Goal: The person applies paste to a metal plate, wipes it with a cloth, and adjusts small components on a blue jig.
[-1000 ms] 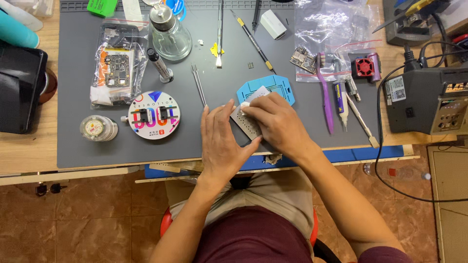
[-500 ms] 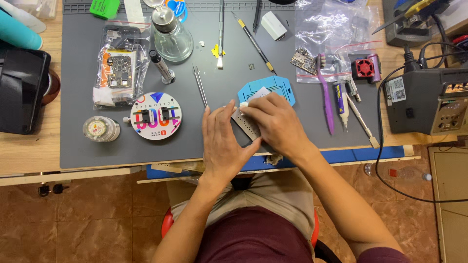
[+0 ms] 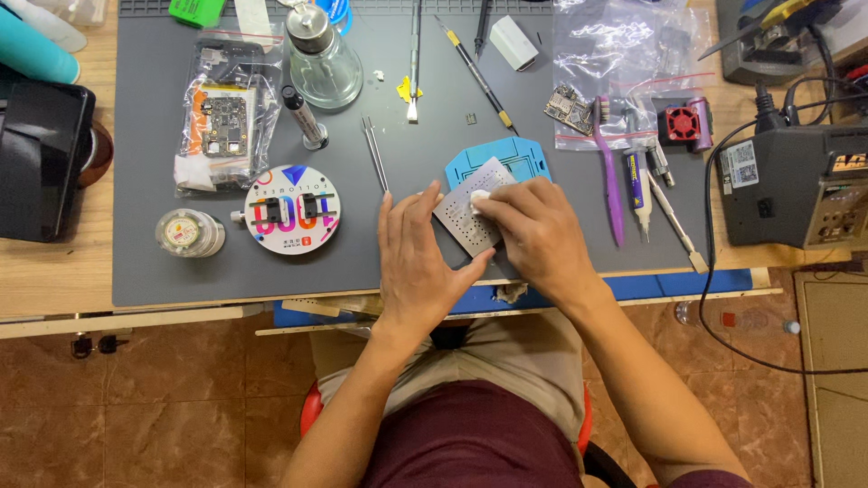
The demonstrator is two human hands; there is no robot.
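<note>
Wooden bench [image 3: 54, 280]: it carried a grey work mat [image 3: 181, 271]; a black box [image 3: 41, 158] stood at the left edge of the bench, off the mat.
Left part of the mat: a clear bag with a circuit board [image 3: 220, 122] lay near the far left corner; a small round tin [image 3: 187, 232] and a white round holder disc [image 3: 292, 209] lay nearer to the front edge; a glass bottle [image 3: 318, 56] stood at the far edge.
Middle of the mat: tweezers [image 3: 374, 154] lay apart from the hands; a blue frame [image 3: 500, 159] lay just behind the plate.
Left hand [image 3: 418, 262]: it lay flat near the front edge of the mat; the fingers were straight and a little apart; the thumb and fingertips pressed on the left side of the metal stencil plate [image 3: 463, 217] and kept it in place.
Metal stencil plate: it was near the front edge, between both hands, tilted like a diamond.
Right hand [image 3: 540, 237]: the fingers were pinched together on a small white wad [image 3: 478, 198], which touched the far part of the plate.
Right part of the mat: a purple brush [image 3: 609, 172] and a tube [image 3: 638, 188] lay beside the right hand; a grey station [image 3: 796, 185] stood at the right edge of the bench.
Progress: in my judgement the wiping of the plate was in the middle; the wad was on the far part only, so the near part was probably left; how clean the plate was, I could not tell.
</note>
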